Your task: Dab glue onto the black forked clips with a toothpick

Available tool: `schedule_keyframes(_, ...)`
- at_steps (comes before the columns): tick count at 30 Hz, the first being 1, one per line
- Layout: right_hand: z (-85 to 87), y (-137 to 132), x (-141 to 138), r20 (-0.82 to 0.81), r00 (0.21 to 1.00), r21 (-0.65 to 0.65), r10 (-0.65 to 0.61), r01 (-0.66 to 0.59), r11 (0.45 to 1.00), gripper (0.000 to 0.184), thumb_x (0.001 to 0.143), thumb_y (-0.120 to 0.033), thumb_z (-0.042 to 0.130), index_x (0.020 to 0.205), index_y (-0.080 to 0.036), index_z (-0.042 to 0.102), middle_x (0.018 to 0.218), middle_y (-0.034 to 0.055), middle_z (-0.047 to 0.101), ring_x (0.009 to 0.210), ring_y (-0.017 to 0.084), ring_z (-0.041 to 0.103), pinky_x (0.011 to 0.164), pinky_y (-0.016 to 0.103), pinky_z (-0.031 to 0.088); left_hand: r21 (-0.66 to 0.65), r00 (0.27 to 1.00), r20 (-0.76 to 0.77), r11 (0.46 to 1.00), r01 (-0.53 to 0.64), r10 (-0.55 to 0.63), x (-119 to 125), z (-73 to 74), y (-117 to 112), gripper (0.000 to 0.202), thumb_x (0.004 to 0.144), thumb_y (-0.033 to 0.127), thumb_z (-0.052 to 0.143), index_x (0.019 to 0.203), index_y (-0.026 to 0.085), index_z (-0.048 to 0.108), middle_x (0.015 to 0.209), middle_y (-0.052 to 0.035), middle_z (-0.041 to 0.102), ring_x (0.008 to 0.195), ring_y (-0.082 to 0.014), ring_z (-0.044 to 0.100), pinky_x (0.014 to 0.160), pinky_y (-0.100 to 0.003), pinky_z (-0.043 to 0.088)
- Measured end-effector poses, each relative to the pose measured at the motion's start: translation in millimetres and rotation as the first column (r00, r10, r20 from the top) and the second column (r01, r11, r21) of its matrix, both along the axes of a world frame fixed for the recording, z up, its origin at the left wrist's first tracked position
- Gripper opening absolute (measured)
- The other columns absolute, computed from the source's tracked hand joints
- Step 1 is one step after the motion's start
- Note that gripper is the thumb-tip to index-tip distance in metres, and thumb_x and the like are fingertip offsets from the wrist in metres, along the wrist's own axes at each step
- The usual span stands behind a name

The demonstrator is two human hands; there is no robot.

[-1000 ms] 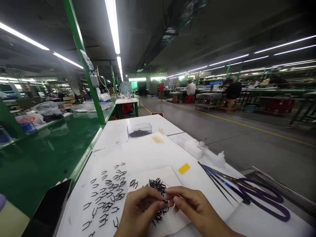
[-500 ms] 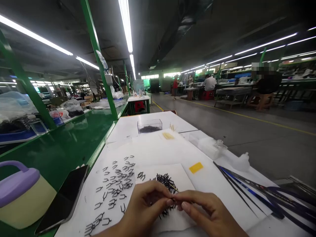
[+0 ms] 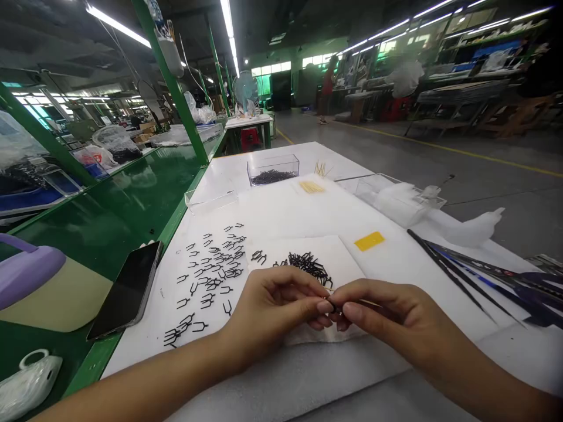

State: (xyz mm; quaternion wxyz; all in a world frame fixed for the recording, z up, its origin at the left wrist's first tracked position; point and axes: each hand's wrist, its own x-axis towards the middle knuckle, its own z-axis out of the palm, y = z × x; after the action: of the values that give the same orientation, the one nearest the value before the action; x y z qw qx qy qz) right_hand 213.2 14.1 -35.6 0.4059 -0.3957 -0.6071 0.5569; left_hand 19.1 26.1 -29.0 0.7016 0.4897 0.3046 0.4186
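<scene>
A white table (image 3: 308, 211) carries scattered black clips (image 3: 211, 269) and a white sheet (image 3: 338, 258). A phone (image 3: 127, 290), clear boxes (image 3: 272, 170), a yellow tag (image 3: 369, 241) and scissors (image 3: 505, 281) lie there too.

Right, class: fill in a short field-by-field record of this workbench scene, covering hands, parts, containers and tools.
left hand: pinching a tiny dark part, fingers meeting the right hand
pile: tangled small black forked plastic clips on a white paper sheet
spread: single clips laid out left of the pile
container: clear plastic box of dark parts, far end
phone: black smartphone at the table's left edge
marker: yellow rectangular sticker
tools: long dark tweezers, right side
</scene>
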Motion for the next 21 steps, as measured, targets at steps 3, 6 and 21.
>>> schedule_keyframes(3,0.5,-2.2,-0.9,-0.010,1.000,-0.032,-0.006,0.006,0.999,0.013,0.083,-0.036,0.072,0.089,-0.026,0.078,0.079,0.0019,0.076,0.077,0.015,0.073,0.070,0.020,0.059,-0.032,1.000,0.008,0.999,-0.015,0.015,0.5,1.9,-0.5,0.006,0.079,0.009,0.075,0.079,0.014,0.072,0.067,0.0025,0.073,0.062,-0.0056,0.070,0.060,-0.010,0.058)
schedule_keyframes(6,0.5,-2.1,-0.7,0.034,0.999,-0.014,-0.003,0.004,1.000,0.015,0.083,-0.038,0.072,0.089,-0.025,0.078,0.077,0.0031,0.075,0.075,0.016,0.072,0.070,0.022,0.060,-0.038,1.000,0.004,0.999,-0.018,0.019,1.3,3.3,-1.3,0.008,0.076,0.008,0.078,0.077,0.014,0.072,0.065,0.0028,0.072,0.061,-0.0051,0.069,0.060,-0.010,0.057)
schedule_keyframes(21,-1.4,-1.8,1.2,0.132,0.990,0.070,-0.042,0.033,0.997,0.013,0.081,-0.040,0.073,0.079,-0.027,0.077,0.070,0.0022,0.075,0.067,0.015,0.072,0.061,0.017,0.059,0.228,0.979,-0.168,0.970,-0.079,0.119,-1.5,5.5,-5.9,0.016,0.073,-0.002,0.076,0.076,0.014,0.071,0.066,0.0030,0.072,0.062,-0.0053,0.069,0.058,-0.006,0.053)
